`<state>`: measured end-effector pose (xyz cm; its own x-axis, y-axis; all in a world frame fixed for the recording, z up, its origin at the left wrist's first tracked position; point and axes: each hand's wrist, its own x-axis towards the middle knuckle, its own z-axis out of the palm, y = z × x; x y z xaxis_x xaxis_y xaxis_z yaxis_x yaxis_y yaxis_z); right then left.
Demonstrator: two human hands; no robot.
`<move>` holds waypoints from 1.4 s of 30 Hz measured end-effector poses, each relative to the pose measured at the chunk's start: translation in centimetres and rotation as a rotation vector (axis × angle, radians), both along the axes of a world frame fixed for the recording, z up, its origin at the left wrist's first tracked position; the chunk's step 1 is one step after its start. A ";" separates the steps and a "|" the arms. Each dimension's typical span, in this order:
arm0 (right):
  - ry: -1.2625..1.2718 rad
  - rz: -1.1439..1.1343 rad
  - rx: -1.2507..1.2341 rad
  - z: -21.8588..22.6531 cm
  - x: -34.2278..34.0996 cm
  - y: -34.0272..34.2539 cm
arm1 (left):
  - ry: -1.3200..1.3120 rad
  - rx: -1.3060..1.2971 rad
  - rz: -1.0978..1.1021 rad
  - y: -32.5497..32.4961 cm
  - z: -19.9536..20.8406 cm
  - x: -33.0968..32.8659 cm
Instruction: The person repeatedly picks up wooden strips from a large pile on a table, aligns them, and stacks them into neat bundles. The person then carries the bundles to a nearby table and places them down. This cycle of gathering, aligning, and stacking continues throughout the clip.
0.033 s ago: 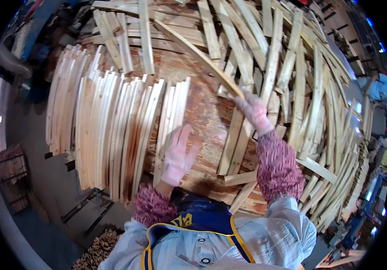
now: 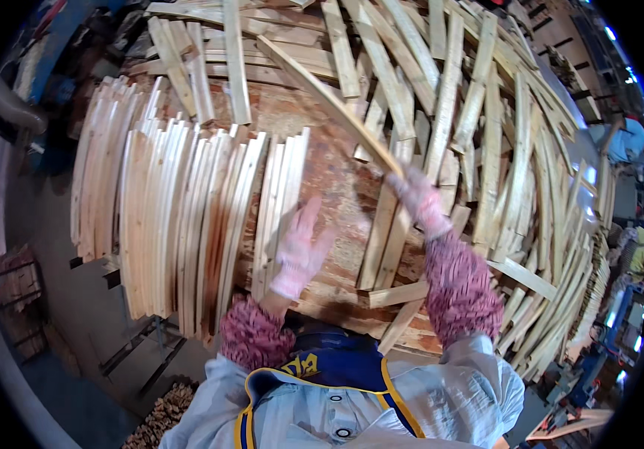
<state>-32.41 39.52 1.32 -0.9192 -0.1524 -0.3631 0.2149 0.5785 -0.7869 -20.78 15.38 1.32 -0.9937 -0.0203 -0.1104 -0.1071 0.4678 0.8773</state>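
Two gloved hands work over the worktable (image 2: 314, 127), a worn reddish-brown board heaped with pale wood slats. Nearest the body, the left hand (image 2: 299, 251) hovers with fingers spread wide and holds nothing, just right of the neat row of slats (image 2: 180, 217) standing on edge at the table's left. The right hand (image 2: 419, 196) is closed around the near end of a long slat (image 2: 329, 97), which slants up and left above the table's bare middle.

Held only by its end, that slat could swing, I judge, and knock the stood-up row over, or catch the loose pile (image 2: 486, 120) crisscrossed over the table's right and far side and send pieces sliding off.

Left of the table lies a dark floor with a low crate (image 2: 11, 288); beyond its right edge, shelves and blue-lit machines.
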 end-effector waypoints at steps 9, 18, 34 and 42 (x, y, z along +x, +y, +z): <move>0.421 0.151 0.283 -2.8 -6.4 -3.7 | -0.434 0.716 0.311 3.8 -4.5 -6.8; 0.223 -0.094 0.880 -4.1 -18.8 -11.5 | -0.379 0.790 0.418 -2.3 1.9 0.8; 0.111 0.204 0.312 -5.9 14.6 -9.9 | 0.031 -1.194 0.311 -25.3 2.3 14.1; 0.147 0.145 -0.160 0.8 13.8 -23.2 | -0.226 -0.612 0.117 -10.3 4.6 12.7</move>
<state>-18.61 16.31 2.16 -0.9245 -0.3315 -0.1882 0.0153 0.4610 -0.8873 -8.07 5.07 5.92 -0.9348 -0.2520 -0.2501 -0.3376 0.8488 0.4069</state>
